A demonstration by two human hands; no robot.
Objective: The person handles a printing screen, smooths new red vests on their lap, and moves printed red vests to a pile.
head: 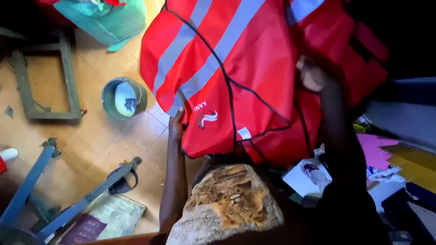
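Observation:
I hold up a red vest (pixel 254 68) with grey reflective stripes, black piping and a small white emblem, spread wide in front of me. My left hand (pixel 176 124) grips its lower left edge, thumb on the front. My right hand (pixel 312 75) is closed on the fabric higher up at the right, where the red cloth bunches into folds. Below the vest I see my lap in brown and tan patterned fabric (pixel 231 202).
On the wooden floor at left stand a grey bucket (pixel 123 98) holding liquid, a green wooden frame (pixel 45 77), a teal bag (pixel 106 18) and a blue metal stand (pixel 68 199). Pink and yellow paper sheets (pixel 395 156) lie at the right.

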